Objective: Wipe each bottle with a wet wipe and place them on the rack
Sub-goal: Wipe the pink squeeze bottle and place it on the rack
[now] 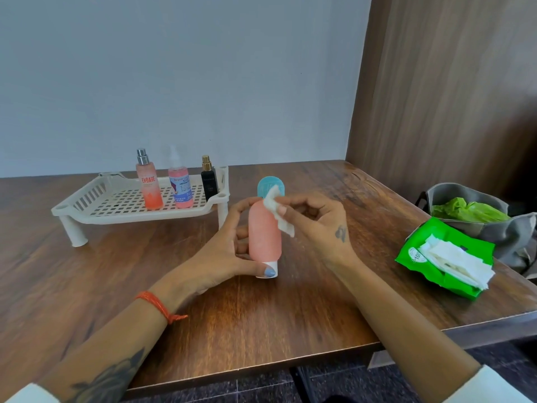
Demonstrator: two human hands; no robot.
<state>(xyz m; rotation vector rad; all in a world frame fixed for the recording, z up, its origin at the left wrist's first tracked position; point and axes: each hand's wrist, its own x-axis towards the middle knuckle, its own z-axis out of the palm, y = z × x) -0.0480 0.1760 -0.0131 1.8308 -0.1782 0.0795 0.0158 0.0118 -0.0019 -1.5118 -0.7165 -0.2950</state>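
Pink bottle (264, 232) stands cap-down at table (261, 321) centre; my left hand (223, 254) grips it, thumb on the white cap. My right hand (316, 221) pinches a wet wipe (278, 212) against its top. Rack (96, 206) at ten o'clock carries three bottles (177, 184); wipe pack (444, 257) at three.

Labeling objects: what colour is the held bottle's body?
Coral pink body on the held bottle, white cap below, light blue end above. Head view.

Corner setting, wood tabletop against two walls.

Back wall (180, 82) plain pale blue-grey, evenly lit. Right wall (450, 97) brown wood-grain panelling, vertical grain. Tabletop (261, 321) dark reddish-brown wood, worn, glossy patches; its near edge and right corner show. Floor (261, 385) below dark speckled tiles with pale joints.
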